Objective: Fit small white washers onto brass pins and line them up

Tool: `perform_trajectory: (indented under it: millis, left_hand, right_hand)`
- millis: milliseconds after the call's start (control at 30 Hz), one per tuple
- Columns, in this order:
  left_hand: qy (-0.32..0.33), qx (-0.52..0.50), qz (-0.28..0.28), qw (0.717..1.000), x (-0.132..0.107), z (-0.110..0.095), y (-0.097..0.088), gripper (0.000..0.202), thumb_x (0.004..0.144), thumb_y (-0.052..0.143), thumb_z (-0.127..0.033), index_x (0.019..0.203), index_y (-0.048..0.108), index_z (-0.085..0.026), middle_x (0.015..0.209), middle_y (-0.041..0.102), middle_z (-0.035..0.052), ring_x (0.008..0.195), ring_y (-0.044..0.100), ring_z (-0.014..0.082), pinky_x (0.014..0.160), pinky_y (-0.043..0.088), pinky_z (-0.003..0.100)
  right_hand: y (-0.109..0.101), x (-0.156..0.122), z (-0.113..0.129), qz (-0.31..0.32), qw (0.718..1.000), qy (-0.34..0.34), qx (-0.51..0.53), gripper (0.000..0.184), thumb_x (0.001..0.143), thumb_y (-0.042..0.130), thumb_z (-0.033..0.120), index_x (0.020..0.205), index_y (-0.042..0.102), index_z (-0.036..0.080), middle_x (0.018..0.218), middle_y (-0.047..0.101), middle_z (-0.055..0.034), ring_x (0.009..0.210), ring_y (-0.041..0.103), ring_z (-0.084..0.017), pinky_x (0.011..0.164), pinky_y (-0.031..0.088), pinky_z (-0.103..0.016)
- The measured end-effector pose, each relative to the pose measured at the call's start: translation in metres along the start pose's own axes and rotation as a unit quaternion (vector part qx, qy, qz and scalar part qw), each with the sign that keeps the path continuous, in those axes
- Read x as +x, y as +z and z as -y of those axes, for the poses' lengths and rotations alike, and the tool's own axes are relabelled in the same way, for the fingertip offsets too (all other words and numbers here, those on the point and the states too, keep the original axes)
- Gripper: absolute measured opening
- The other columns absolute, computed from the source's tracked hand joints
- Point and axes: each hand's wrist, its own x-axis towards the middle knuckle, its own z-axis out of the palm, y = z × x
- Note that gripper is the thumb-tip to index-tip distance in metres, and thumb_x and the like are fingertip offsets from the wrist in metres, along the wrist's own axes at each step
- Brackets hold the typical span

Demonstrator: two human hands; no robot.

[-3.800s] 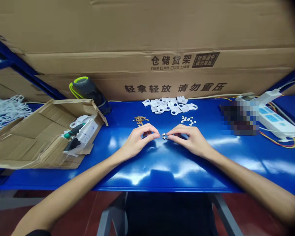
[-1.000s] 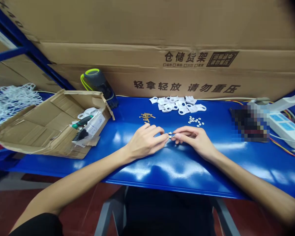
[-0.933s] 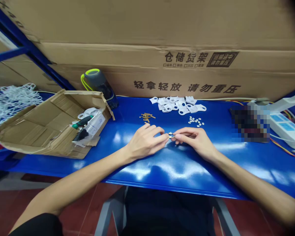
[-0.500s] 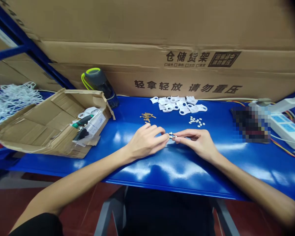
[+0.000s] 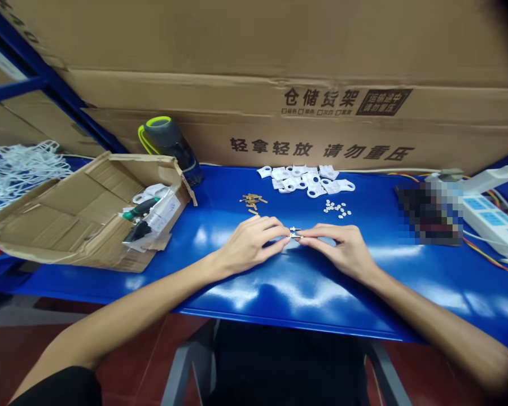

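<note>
My left hand [image 5: 254,243] and my right hand [image 5: 342,246] meet over the blue table [image 5: 237,293], fingertips almost touching. Between them is a small metal part [image 5: 295,233] with light and brass-coloured pieces; its exact kind is too small to make out. Thumb and fingers of each hand pinch one side of it. Beyond my left hand lies a little heap of brass strips [image 5: 253,202]. Several small white pieces [image 5: 336,208] are scattered beyond my right hand. Farther back is a pile of white plastic parts with round holes [image 5: 308,179].
On the left stands an open cardboard box [image 5: 68,208] holding a green-handled tool [image 5: 141,208] and plastic bags. Behind it is a dark cylinder with a yellow-green rim [image 5: 169,144]. White wire-like pieces [image 5: 21,172] lie far left. A power strip [image 5: 491,217] and cables are at right.
The fingers of my left hand have straightened and closed in on the small metal part, which has turned slightly. My right hand keeps its pinch. The whole view has shifted a little.
</note>
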Motion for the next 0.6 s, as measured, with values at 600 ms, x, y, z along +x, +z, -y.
perform_trajectory:
  millis: [600]
  left_hand:
    - [0.011,0.006,0.004,1.000,-0.0011,0.0006,0.0037,0.024,0.112,0.048,-0.030,0.111,0.068,-0.018,0.108,0.078,0.0052,0.096,0.071,0.0167,0.082,0.045,0.033]
  right_hand:
    - [0.0015,0.0024,0.0012,0.006,0.999,-0.017,-0.036,0.014,0.101,0.068,0.032,0.101,0.079,0.024,0.094,0.080,-0.0036,0.082,0.073,-0.020,0.079,0.057,-0.034]
